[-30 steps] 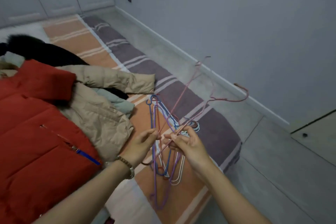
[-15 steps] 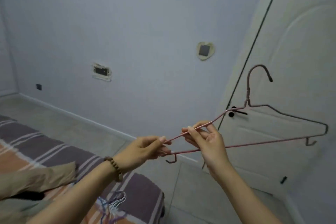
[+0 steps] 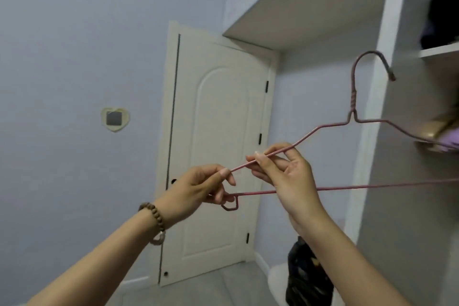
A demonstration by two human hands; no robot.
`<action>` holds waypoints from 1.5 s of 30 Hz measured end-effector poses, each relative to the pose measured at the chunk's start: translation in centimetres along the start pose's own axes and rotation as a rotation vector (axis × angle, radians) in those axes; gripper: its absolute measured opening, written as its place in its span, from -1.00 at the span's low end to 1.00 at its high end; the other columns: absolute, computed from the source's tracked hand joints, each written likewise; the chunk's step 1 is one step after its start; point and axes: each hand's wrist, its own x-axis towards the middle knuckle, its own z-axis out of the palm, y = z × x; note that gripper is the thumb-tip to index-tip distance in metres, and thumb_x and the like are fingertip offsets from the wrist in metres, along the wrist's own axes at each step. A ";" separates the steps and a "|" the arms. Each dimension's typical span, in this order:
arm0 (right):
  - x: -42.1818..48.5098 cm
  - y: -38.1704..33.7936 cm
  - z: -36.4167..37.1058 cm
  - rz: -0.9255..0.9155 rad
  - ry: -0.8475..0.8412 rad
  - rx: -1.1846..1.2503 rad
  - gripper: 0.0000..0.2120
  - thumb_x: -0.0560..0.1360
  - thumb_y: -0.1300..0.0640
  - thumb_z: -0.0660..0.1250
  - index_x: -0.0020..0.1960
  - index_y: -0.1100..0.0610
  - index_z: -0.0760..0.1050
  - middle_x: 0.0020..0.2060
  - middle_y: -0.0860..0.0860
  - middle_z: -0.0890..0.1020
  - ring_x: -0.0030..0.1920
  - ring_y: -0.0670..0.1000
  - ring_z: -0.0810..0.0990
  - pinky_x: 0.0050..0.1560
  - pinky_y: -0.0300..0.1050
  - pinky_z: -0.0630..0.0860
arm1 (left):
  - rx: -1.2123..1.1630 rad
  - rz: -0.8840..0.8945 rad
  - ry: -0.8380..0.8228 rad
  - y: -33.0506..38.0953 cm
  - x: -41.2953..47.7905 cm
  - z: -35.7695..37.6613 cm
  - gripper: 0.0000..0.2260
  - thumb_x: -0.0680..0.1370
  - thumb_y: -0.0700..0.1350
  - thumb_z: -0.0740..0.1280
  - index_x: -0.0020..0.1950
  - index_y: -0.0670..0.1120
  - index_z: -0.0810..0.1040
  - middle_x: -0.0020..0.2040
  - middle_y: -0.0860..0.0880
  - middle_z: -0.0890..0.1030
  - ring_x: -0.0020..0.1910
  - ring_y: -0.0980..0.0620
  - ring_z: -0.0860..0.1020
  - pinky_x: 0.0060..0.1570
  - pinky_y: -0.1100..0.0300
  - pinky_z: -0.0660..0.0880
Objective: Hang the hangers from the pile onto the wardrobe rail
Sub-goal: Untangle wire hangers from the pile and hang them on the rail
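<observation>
With left hand [image 3: 198, 189] pinching one corner of the pink hanger [image 3: 353, 100] and right hand [image 3: 285, 176] pinching its sloping arm just beside, holds it upright near the wardrobe shelf [image 3: 438, 51].

The hanger [image 3: 330, 125] is thin wire under a dull pink coating, matt, wound tight at the neck. The bracelet [image 3: 155, 216] on the left wrist is brown wooden beads, faintly polished. The far door [image 3: 218, 131] is smooth cream paint with a soft sheen, the wall [image 3: 74, 57] flat matt paint, and the dark bag [image 3: 308, 278] low on the right looks like shiny plastic.
</observation>
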 end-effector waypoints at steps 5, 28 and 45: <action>0.8 -4.3 -9.6 -0.088 0.153 -0.120 -0.86 0.53 0.23 0.29 0.06 0.21 0.37 -0.14 0.13 0.70 -0.14 -0.01 0.70 -0.14 -0.29 0.60 | -0.098 0.072 -0.127 4.0 5.6 9.2 -0.75 0.60 -0.09 0.13 -0.16 -0.12 0.54 -0.51 0.01 0.48 -0.19 -0.14 0.59 -0.09 0.19 0.60; 9.9 -11.3 -47.1 -0.059 0.610 -0.483 -0.79 0.57 0.27 0.16 0.15 0.09 0.23 -0.27 0.11 0.57 -0.55 -0.18 0.53 -0.49 -0.24 0.46 | -0.393 0.028 -0.308 13.7 21.8 44.5 -0.72 0.63 -0.14 0.13 0.21 -0.24 0.51 0.02 -0.16 0.61 -0.26 0.05 0.61 -0.23 0.32 0.59; 12.3 -7.1 -54.1 0.152 0.546 -0.601 -0.89 0.56 0.17 0.22 0.02 0.22 0.39 -0.38 0.00 0.44 -0.43 -0.08 0.35 -0.46 -0.33 0.32 | -0.230 -0.018 -0.279 10.3 26.1 48.6 -0.77 0.59 -0.16 0.21 0.14 -0.24 0.55 -0.08 -0.08 0.63 -0.18 0.08 0.61 -0.22 0.35 0.59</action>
